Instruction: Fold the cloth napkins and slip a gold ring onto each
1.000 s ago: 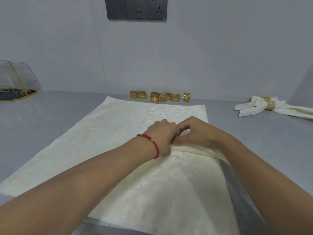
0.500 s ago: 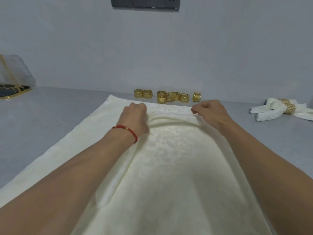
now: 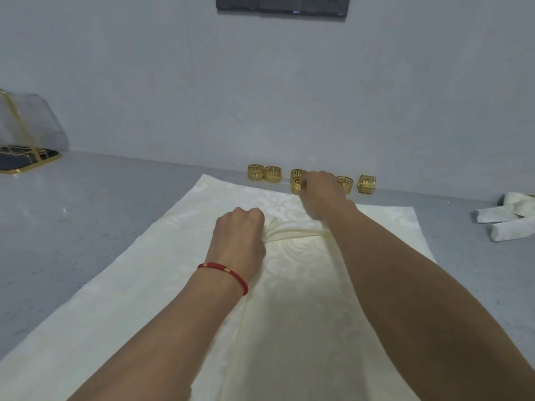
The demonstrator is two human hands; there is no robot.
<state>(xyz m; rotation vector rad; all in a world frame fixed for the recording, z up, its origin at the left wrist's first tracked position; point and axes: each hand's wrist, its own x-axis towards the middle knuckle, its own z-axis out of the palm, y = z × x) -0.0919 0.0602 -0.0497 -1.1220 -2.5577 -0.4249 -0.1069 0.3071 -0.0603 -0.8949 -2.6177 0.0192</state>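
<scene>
A cream damask cloth napkin (image 3: 179,285) is lying spread on the grey tabletop (image 3: 86,221), reaching from the near edge of the view toward the pale wall. The left hand (image 3: 238,241), wearing a red cord bracelet (image 3: 224,272) at the wrist, is clenching a gathered pleat of the napkin's fabric near the napkin's centre line and pressing it down. A raised fold is running from that fist to the right, passing under the right forearm.

The right hand (image 3: 321,195) is reaching beyond the napkin's far edge into the row of gold openwork napkin rings (image 3: 343,182). Its fingers are curling at one ring at the napkin's far edge; motion blur is making it unclear whether the ring is actually gripped. The other rings are standing upright along the wall, just beyond the napkin's far edge.

Well to the right of the napkin, a finished folded napkin (image 3: 505,219) is lying at the frame edge. Far to the left of the napkin, a gold-rimmed dark tray with a clear cover (image 3: 26,143) is resting on the tabletop.
</scene>
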